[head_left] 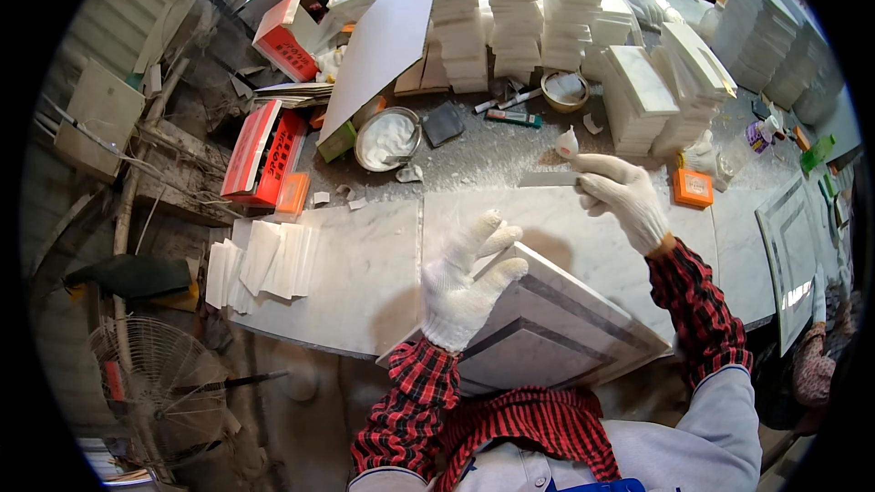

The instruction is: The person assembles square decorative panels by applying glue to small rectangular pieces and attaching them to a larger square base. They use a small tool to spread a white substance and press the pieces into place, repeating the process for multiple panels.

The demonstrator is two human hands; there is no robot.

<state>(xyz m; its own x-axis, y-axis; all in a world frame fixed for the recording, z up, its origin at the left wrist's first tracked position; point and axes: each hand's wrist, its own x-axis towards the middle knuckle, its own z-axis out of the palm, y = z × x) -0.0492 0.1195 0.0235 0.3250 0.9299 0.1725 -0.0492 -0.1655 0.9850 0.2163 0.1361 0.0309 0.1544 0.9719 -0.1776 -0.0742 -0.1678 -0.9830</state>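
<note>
My left hand [469, 282], in a white knit glove, is closed on the upper corner of a square marble panel [547, 337] with dark grey inlaid bands. The panel is tilted, its lower side towards my body, above the near edge of the pale marble worktop [365, 246]. Over the worktop to the right, my gloved right hand [622, 196] pinches a thin, flat grey strip [550, 179] that points left. Whether it is a blade or stone, I cannot tell. A small white pouch-like thing [567, 143] lies just beyond that hand.
White marble tiles [515, 9] stand in tall stacks at the back. A bowl of white paste [387, 138] sits left of centre, near a red box [264, 155]. Loose white strips [264, 260] lie left. Another inlaid panel [788, 255] is at right; a co-worker's gloved hand [652, 5] shows behind.
</note>
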